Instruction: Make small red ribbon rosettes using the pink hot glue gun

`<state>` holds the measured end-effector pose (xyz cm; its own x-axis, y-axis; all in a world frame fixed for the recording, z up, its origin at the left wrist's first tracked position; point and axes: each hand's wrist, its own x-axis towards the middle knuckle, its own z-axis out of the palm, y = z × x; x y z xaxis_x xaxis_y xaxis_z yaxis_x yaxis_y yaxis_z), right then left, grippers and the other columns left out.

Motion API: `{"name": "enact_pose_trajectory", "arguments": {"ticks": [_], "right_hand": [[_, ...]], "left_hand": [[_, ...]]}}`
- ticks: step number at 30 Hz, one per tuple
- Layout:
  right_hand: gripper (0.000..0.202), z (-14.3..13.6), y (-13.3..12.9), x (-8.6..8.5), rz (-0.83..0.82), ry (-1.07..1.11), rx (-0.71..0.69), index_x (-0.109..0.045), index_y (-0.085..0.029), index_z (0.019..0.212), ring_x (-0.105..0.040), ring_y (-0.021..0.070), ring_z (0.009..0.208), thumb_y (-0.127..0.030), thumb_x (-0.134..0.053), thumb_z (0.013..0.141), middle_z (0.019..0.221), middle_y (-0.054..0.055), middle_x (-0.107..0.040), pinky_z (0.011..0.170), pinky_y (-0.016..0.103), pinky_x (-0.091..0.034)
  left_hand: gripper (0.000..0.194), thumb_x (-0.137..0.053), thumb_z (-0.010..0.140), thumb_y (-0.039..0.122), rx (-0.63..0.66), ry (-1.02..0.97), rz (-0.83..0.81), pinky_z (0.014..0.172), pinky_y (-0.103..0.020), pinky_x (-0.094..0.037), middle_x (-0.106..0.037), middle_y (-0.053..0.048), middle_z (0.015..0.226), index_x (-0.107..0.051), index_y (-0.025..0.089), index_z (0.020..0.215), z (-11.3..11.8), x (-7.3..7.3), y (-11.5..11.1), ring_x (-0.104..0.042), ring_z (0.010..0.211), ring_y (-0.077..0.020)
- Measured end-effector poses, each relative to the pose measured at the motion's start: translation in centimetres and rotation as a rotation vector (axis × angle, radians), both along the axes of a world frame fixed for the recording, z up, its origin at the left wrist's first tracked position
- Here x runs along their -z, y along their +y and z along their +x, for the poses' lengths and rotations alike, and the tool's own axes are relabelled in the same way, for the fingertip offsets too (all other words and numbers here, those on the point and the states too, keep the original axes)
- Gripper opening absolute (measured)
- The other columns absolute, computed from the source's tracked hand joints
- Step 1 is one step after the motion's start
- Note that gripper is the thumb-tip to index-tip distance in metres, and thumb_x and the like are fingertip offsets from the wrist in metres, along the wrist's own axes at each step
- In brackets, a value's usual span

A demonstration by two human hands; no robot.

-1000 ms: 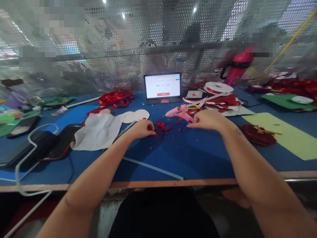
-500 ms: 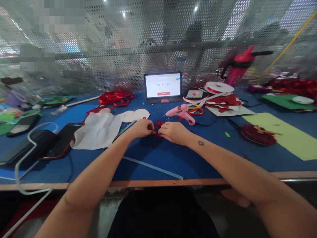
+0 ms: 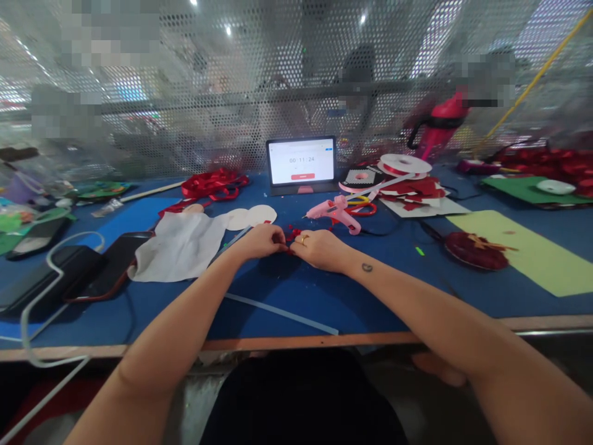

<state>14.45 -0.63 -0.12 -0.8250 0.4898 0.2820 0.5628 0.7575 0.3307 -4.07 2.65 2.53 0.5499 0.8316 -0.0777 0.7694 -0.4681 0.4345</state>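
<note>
My left hand (image 3: pixel 265 241) and my right hand (image 3: pixel 319 248) meet over the middle of the blue table. Fingers of both are pinched close together on a small piece of red ribbon (image 3: pixel 293 233), part of which shows between and behind the fingertips. Its exact shape is mostly hidden. A gold ring is on my right hand. Just behind that hand lies a pink glue gun (image 3: pixel 334 211), its nozzle pointing left. To the left of my left hand are white round cut-outs (image 3: pixel 259 216) and a white cloth (image 3: pixel 178 247). A clear glue stick (image 3: pixel 282 314) lies in front.
A tablet (image 3: pixel 301 162) showing a timer stands at the back against a perforated metal screen. Ribbon spools (image 3: pixel 404 165), red scraps and scissors (image 3: pixel 365 209) are right of it. Phones (image 3: pixel 109 266) with a white cable lie left; yellow paper (image 3: pixel 551 259) and a dark red oval item (image 3: pixel 475 252) lie right.
The view has shifted slightly, so everything sits a little further left. Both hands keep the same pinch on the red ribbon, with barely any finger movement.
</note>
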Motion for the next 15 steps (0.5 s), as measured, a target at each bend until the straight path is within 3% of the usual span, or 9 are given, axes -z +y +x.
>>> {"name": "enact_pose_trajectory", "arguments": {"ticks": [4, 9, 12, 15], "right_hand": [[0.027, 0.6, -0.1, -0.4, 0.105, 0.111, 0.01, -0.06, -0.013, 0.083, -0.054, 0.0156, 0.071, -0.02, -0.036, 0.091, 0.073, 0.008, -0.063, 0.053, 0.027, -0.026], [0.027, 2.2, -0.2, -1.6, 0.315, 0.32, 0.062, -0.061, -0.016, 0.078, -0.053, 0.0136, 0.067, -0.025, -0.039, 0.092, 0.069, 0.003, -0.064, 0.056, 0.027, -0.028], [0.023, 3.0, -0.5, -2.3, 0.458, 0.43, 0.079, -0.061, -0.017, 0.078, -0.054, 0.0122, 0.069, -0.025, -0.043, 0.09, 0.071, 0.001, -0.064, 0.059, 0.025, -0.031], [0.02, 3.3, -0.8, -2.8, 0.543, 0.462, 0.07, -0.06, -0.018, 0.076, -0.053, 0.0116, 0.07, -0.025, -0.046, 0.088, 0.069, 0.0, -0.064, 0.062, 0.024, -0.033]], "left_hand": [[0.014, -0.057, 0.071, 0.028, -0.018, -0.13, 0.041, 0.049, -0.019, -0.037, -0.062, 0.0, 0.06, -0.064, 0.015, 0.071, -0.2, 0.1, 0.5, -0.054, 0.053, -0.0104], [0.017, -0.061, 0.072, 0.031, -0.13, -0.467, 0.333, 0.049, -0.018, -0.04, -0.064, -0.001, 0.071, -0.063, 0.015, 0.078, 0.2, -0.1, 0.2, -0.053, 0.051, -0.0079], [0.014, -0.065, 0.071, 0.028, -0.062, -0.55, 0.467, 0.047, -0.017, -0.04, -0.063, 0.001, 0.068, -0.063, 0.016, 0.078, 0.8, -0.2, -0.8, -0.051, 0.048, -0.0058], [0.01, -0.065, 0.072, 0.025, -0.004, -0.583, 0.5, 0.045, -0.015, -0.041, -0.063, 0.002, 0.065, -0.062, 0.016, 0.077, 1.4, -0.2, -2.0, -0.052, 0.045, -0.0047]]}}
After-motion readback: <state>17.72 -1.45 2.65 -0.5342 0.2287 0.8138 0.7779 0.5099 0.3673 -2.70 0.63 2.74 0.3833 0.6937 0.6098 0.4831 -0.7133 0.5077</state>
